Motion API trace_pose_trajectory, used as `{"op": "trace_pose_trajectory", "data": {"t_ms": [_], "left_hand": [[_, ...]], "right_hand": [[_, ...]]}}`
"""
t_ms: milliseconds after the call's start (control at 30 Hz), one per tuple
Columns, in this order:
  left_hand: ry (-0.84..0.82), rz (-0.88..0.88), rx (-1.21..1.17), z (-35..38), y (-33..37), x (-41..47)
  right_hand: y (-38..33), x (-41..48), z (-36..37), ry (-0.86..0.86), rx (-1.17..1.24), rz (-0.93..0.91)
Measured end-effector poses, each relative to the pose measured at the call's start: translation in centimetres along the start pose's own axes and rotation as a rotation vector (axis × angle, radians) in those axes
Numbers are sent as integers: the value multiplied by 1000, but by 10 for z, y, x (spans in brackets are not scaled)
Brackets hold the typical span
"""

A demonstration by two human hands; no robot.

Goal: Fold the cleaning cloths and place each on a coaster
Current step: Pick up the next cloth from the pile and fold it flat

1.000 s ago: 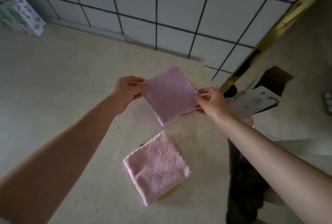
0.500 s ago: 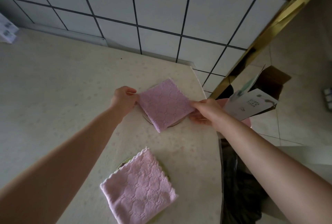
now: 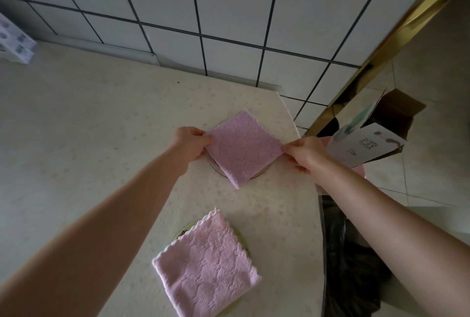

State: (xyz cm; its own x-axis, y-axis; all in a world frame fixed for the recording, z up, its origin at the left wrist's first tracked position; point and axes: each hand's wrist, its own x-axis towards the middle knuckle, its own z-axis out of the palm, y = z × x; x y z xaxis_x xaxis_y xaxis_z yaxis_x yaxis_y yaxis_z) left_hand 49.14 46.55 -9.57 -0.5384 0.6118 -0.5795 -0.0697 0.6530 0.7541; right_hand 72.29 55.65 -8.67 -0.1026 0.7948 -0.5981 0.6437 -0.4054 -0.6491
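A folded purple cloth (image 3: 241, 148) lies square over a round coaster (image 3: 215, 167), of which only the near rim shows. My left hand (image 3: 189, 141) pinches the cloth's left corner. My right hand (image 3: 304, 152) pinches its right corner. Nearer to me, a folded pink cloth (image 3: 206, 263) with a scalloped edge lies on a second coaster (image 3: 183, 230), whose yellowish rim peeks out at the upper left.
The pale counter (image 3: 76, 126) ends in a right edge just past the cloths. A tiled wall (image 3: 229, 11) stands behind. Beyond the edge are a cardboard box with paper (image 3: 368, 141) and a dark bag (image 3: 356, 253). A printed packet (image 3: 12, 39) sits far left.
Both hands have lowered the purple cloth from the air down onto the far coaster. The pink cloth has not moved on the counter.
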Motion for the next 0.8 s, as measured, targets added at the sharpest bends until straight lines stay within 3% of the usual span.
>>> {"op": "trace_pose_trajectory", "data": {"t_ms": [100,333,567,800], "left_hand": [[-32,-64,-191,1,-4,-15],[65,-101,-284,9,-38,-41],[188,-78,-196,19,-55,-52],[227,-49,-70,-1,-59,-54]], "right_hand": [[-9,9,-2,20,8,-52],[-35,34,5,22,-170,-224],[-49,49,10,23,-410,-321],[-33,48,6,109,-385,-290]]}}
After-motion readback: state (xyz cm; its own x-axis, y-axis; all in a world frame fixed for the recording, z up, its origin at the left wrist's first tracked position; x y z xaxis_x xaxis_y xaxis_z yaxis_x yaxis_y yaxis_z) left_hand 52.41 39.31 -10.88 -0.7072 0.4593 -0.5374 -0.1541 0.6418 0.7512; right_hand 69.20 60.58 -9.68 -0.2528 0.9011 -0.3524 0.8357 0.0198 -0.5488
